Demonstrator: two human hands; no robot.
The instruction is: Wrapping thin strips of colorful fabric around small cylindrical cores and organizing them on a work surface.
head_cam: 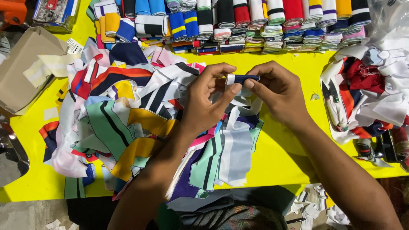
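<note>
Two hands — the left hand [204,100] and right hand [277,91] — pinched one small rolled strip of navy-and-white ribbed fabric [240,79] between fingertips, above a heap of loose striped fabric strips [136,127]. Rows of folded striped fabric rolls [238,23] lined the yellow table [281,157] along its far edge — bare yellow showed near the front right.

Lighting: bright, even, from overhead. Shadows: soft, short, under hands [238,96] on yellow worktop [281,157]. Glare: mild on clear plastic, top right. Focus: sharp centrally; slight wide-angle bending at edges. Lower corners dim.
</note>
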